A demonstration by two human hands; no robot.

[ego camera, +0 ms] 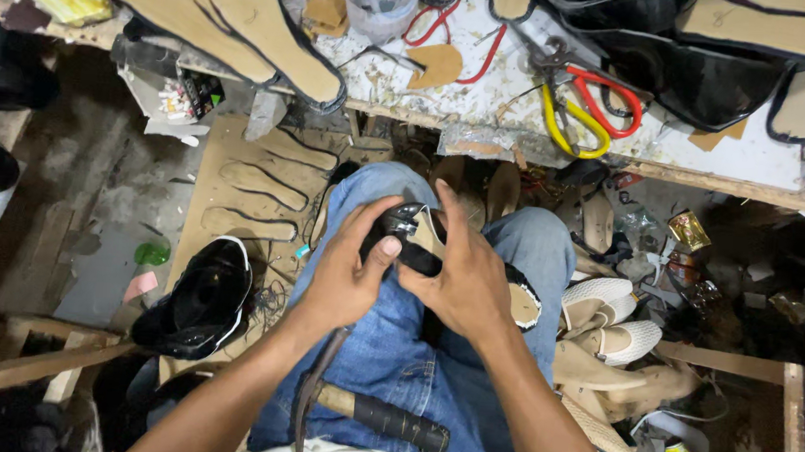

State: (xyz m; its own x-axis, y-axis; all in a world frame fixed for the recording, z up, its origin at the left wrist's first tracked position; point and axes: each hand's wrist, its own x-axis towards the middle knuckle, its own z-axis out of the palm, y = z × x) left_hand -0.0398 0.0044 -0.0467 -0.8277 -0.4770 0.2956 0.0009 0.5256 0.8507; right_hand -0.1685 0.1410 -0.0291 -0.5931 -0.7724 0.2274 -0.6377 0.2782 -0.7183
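Left hand (347,274): grip closed on black shoe upper (408,238), thumb pressing.
Right hand (463,276): grip wrapped over it.
Handling: likely light, pliable; hold edges.

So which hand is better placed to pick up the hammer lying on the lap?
Probably the left hand. The hammer lies across the lap right below its wrist, head toward the left side. The right hand wraps over the black shoe upper, seemingly steadying it.

Even overhead light, brightest on the desk (710,153). Floor under it dim, left corners near black. Glare on glossy black shoe uppers (679,57). Focus mostly sharp; edges bowed by wide lens.
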